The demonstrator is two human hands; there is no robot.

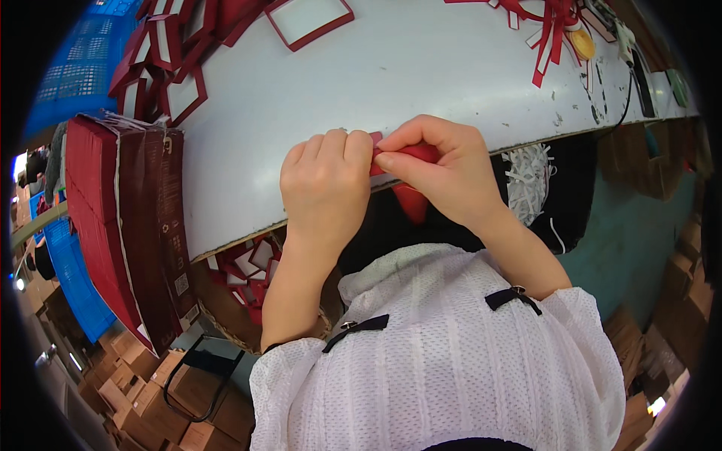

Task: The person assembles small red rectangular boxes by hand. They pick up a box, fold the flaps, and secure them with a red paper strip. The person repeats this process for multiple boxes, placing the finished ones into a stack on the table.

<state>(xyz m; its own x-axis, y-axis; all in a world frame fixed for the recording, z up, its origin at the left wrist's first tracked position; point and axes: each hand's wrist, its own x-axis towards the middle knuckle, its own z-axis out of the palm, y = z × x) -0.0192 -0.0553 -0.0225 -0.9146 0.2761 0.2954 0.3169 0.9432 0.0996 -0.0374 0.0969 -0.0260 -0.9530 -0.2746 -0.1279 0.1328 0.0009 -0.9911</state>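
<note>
At the near edge of the white table, my left hand [325, 180] is closed in a fist with its knuckles up; what its fingers grip is hidden. Beside it, my right hand [451, 161] pinches thumb and forefinger together on a small red piece [423, 152], apparently card or paper, that shows between the two hands. Below the table edge hangs a pointed red part [411, 203]; whether it belongs to the same piece I cannot tell.
Red-rimmed trays with white insides [180, 98] are heaped at the far left, with a single tray [308, 19] nearby. Red strips [553, 37] and a yellow tape roll [581, 44] lie far right. A dark red carton [150, 218] stands left. Below are a box of red-and-white pieces [252, 267] and white paper shreds [526, 180].
</note>
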